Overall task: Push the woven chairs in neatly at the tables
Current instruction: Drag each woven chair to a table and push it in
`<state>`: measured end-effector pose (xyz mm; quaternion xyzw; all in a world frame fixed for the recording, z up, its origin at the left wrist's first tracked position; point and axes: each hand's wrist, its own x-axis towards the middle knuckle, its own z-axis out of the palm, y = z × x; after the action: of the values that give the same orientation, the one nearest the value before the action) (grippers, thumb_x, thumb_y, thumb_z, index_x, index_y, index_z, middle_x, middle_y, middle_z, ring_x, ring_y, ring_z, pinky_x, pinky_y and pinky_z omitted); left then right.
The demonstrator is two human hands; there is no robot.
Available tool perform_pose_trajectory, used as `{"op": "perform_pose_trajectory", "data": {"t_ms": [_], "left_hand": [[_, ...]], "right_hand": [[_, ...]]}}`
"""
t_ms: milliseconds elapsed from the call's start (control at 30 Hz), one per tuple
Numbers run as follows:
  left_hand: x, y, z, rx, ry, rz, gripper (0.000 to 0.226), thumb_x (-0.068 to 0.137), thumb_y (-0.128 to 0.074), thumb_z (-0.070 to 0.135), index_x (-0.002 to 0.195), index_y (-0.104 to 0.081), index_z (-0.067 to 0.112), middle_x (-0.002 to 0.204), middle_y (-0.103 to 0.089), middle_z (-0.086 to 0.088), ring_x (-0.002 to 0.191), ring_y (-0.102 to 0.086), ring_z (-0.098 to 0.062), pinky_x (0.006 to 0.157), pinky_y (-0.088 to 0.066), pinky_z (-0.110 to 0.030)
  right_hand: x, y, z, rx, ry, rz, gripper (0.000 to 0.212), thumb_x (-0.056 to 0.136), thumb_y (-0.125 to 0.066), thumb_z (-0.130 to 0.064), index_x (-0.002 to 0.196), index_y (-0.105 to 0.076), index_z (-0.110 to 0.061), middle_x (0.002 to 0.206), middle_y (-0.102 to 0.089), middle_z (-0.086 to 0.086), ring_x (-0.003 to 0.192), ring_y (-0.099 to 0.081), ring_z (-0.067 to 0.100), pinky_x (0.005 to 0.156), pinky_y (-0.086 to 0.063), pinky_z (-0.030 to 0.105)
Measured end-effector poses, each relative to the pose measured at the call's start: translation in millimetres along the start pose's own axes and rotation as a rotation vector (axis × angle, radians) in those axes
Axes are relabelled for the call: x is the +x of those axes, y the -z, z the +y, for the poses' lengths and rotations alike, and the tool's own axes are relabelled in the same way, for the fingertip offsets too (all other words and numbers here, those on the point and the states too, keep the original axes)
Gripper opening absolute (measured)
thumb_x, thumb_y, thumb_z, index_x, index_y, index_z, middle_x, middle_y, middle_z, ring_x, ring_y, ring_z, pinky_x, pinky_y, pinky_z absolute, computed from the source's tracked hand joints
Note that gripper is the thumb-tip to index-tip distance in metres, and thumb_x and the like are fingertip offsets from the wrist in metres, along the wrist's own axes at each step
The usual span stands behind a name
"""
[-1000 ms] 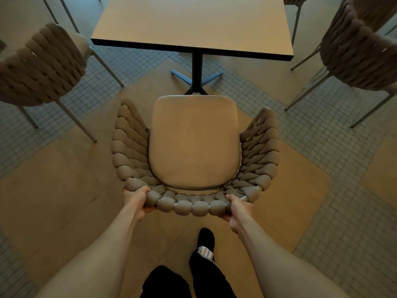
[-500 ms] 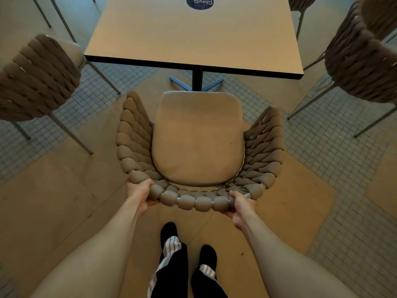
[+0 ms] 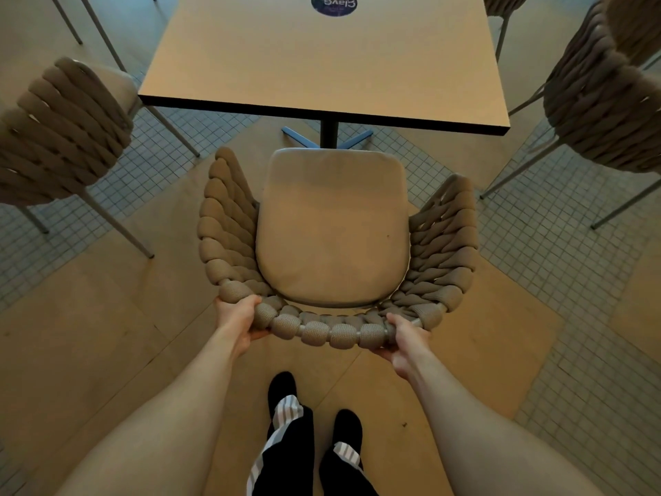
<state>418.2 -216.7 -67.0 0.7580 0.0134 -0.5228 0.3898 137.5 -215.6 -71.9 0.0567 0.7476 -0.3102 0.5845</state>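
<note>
A beige woven chair [image 3: 332,227] with a padded seat stands in front of me, facing a square tan table [image 3: 322,55]. The seat's front edge lies just short of the table's near edge, by the dark pedestal. My left hand [image 3: 238,320] grips the left end of the chair's braided back rim. My right hand [image 3: 406,343] grips the rim's right end. Both arms reach forward, and my feet stand just behind the chair.
Another woven chair [image 3: 60,134] stands at the left, its metal legs reaching toward the table. A third woven chair [image 3: 604,102] stands at the right. A round sticker [image 3: 334,3] lies on the tabletop. The floor mixes tan slabs and small grey tiles.
The chair has slid forward toward the table with both hands on its back rim. I have stepped after it, and the table's near edge sits lower in view.
</note>
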Motion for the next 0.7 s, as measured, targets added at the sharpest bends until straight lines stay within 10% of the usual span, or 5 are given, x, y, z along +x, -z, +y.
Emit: {"op": "perform_pose_trajectory", "data": {"t_ms": [200,333,700], "left_hand": [[-10,8,-3,-0.013,-0.003,-0.045,0.047,0.093,-0.07,0.017,0.13,-0.042,0.017,0.119,-0.063,-0.014,0.099,-0.068,-0.033,0.072,-0.06,-0.057],[-22,17,-7,0.121,-0.082,-0.06,0.049,0.092,-0.071,0.028,0.131,-0.044,0.016,0.119,-0.064,-0.009,0.094,-0.068,-0.025,0.074,-0.06,-0.045],[-66,54,-5,0.897,-0.564,-0.044,0.09,0.089,-0.067,0.051,0.158,-0.024,0.012,0.161,-0.029,-0.013,0.148,-0.026,-0.029,0.119,-0.029,-0.044]], "right_hand": [[-9,14,0,-0.168,0.095,-0.051,0.038,0.092,-0.076,-0.031,0.12,-0.062,-0.009,0.113,-0.072,0.015,0.095,-0.072,0.033,0.069,-0.062,0.046],[-18,31,4,-0.509,0.241,0.011,0.067,0.085,-0.072,-0.062,0.129,-0.056,-0.014,0.124,-0.064,0.008,0.107,-0.064,0.031,0.08,-0.06,0.047],[-77,43,-9,-1.608,0.772,0.071,0.1,0.08,-0.051,-0.086,0.145,-0.044,-0.009,0.141,-0.054,0.013,0.132,-0.047,0.032,0.102,-0.047,0.044]]}}
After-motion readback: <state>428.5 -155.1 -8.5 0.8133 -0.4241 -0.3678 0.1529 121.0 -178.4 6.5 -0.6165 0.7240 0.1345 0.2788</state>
